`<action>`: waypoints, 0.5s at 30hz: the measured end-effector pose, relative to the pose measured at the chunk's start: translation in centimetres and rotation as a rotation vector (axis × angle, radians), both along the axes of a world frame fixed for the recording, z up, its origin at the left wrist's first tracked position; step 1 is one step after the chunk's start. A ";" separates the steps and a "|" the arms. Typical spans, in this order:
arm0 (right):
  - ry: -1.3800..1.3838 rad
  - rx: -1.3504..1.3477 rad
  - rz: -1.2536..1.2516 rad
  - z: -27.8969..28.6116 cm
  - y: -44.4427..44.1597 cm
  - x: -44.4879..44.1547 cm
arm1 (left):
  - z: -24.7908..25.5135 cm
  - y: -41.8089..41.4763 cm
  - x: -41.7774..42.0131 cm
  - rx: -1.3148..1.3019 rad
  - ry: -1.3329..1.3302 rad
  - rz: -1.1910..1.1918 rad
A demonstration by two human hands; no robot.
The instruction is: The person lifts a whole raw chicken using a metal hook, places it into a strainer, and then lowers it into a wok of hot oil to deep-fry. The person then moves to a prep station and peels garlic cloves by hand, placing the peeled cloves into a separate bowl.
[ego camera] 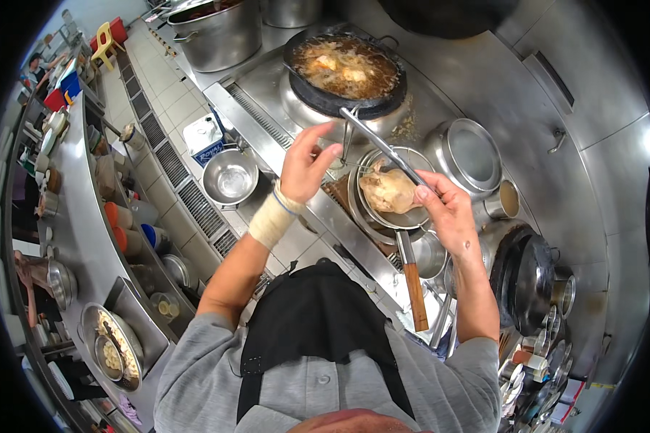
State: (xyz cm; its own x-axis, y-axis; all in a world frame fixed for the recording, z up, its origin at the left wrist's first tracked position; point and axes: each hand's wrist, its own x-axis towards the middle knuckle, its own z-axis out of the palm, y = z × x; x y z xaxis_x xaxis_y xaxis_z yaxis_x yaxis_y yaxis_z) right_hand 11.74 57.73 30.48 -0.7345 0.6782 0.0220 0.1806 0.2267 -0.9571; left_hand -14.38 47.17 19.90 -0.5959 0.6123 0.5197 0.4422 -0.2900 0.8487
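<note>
My right hand grips a long metal rod-like handle that slants up towards the rim of a black wok. The wok holds bubbling oil with pale golden pieces in it. Beneath my right hand a pale whole plucked bird lies in a round strainer with a wooden handle, over a metal bowl. My left hand, its wrist wrapped in a bandage, is raised left of the handle, fingers apart, holding nothing. A thin wire tool hangs below the wok's rim; its full shape is unclear.
A large steel pot stands at the upper left of the range. Right of the strainer are a round metal pan, a metal container and a second wok. A metal bowl sits beside a blue-and-white tin. Across the aisle, people work near a steel counter.
</note>
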 end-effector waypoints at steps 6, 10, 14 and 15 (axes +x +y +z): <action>0.015 -0.098 0.038 1.0 2.0 1.2 | 1.1 2.9 -0.1 -0.188 -0.121 -0.330; -0.021 -0.102 0.021 1.1 3.2 1.6 | 1.0 4.9 1.1 -0.211 -0.061 -0.237; 0.005 -0.112 0.038 0.5 4.7 3.4 | 2.3 6.5 1.0 -0.235 -0.074 -0.182; -0.053 -0.021 0.008 0.6 4.8 3.7 | 2.5 6.7 0.8 -0.233 -0.095 -0.163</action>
State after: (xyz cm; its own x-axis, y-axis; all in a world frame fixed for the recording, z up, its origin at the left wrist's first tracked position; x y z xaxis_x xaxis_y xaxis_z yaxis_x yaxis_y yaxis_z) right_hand 15.48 62.49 31.04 -0.7394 0.6725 -0.0316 0.2300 0.2082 -0.9507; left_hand -13.62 53.89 22.44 -0.5192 0.8000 0.3007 0.3215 -0.1432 0.9360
